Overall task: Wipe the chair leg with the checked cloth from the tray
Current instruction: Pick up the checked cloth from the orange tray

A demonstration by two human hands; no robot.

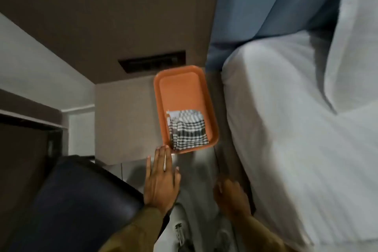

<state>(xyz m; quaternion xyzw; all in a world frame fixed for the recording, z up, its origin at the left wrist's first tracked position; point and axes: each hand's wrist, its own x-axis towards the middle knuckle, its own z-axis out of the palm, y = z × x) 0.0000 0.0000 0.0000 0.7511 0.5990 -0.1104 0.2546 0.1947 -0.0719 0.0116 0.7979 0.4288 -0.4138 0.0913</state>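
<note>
— Both hands are low in the view, sleeves at the bottom edge. Which one is closer to the cloth?

— Left hand [161, 178], clearly. It is flat and spread, fingers straight, holding nothing, and its fingertips reach just short of the near rim of the orange tray [180, 88]. The right hand [232, 196] sits further back and to the right, blurred; it looks loosely curled and I cannot tell whether it has hold of anything.

— And the checked cloth [189, 131]?

— Folded, lying in the near end of the tray, against its near right corner. The far end of the tray is bare. The tray's long axis runs away from the person, so the cloth is straight ahead of the left fingertips and slightly to the right.

— What carries the tray?

— It seems to rest on a pale surface beside the bed [296, 129]; the edge is hard to read.

— The chair?

— A dark padded seat [81, 200] at lower left, touching the left wrist. No leg shows.

— So the next move?

— Probably a short forward reach over the rim.
</note>
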